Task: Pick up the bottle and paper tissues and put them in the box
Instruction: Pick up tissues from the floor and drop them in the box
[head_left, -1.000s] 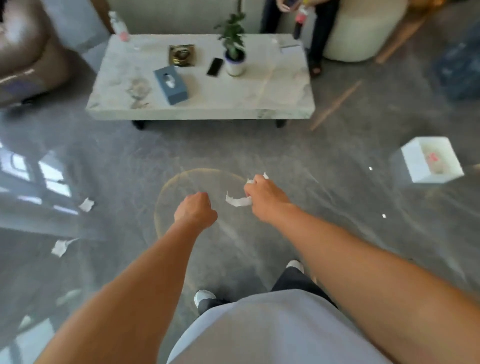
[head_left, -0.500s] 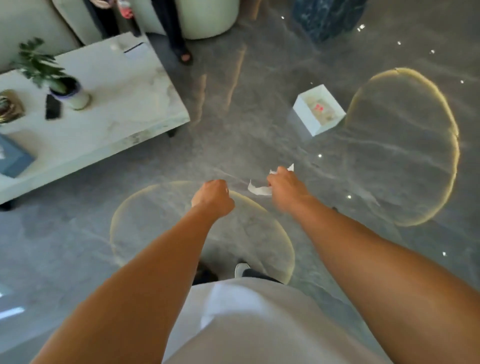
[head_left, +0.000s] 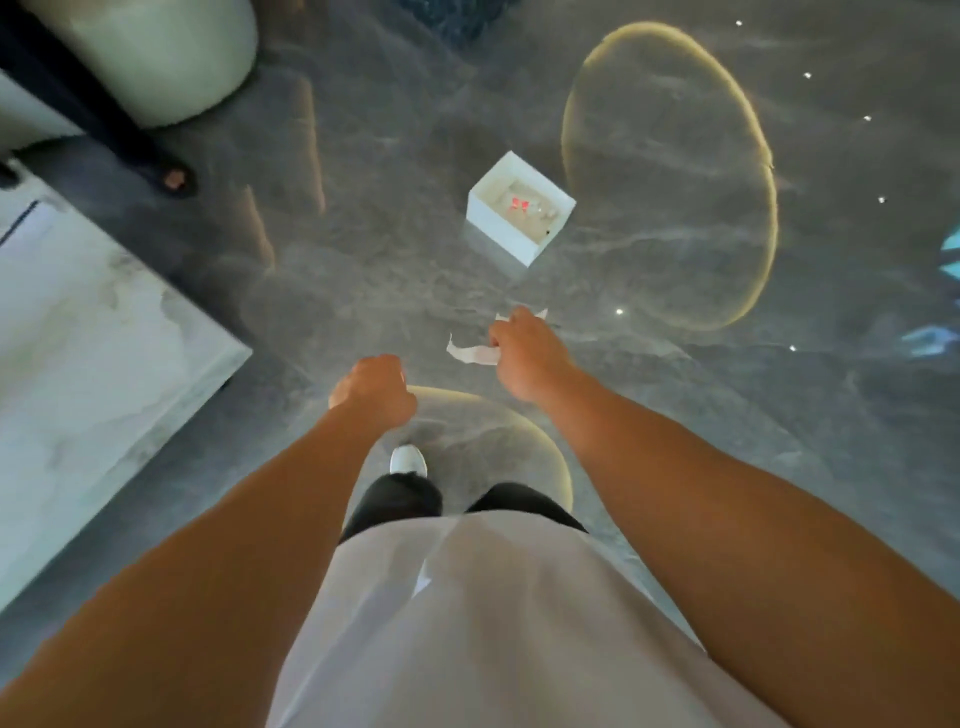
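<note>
My right hand is closed around a crumpled white paper tissue, whose ends stick out to the left and past my fingers. Ahead of that hand, an open white box stands on the grey floor with something pale and red inside. My left hand is a closed fist, and nothing shows in it. No bottle is in view.
A white marble low table fills the left side, its corner near my left arm. A round pale pouf and another person's dark leg and foot are at the upper left. My white shoe shows below my hands.
The view has swung to the right and the table has slid off to the left. The box now sits straight ahead and closer to my right hand, which still grips the tissue.
</note>
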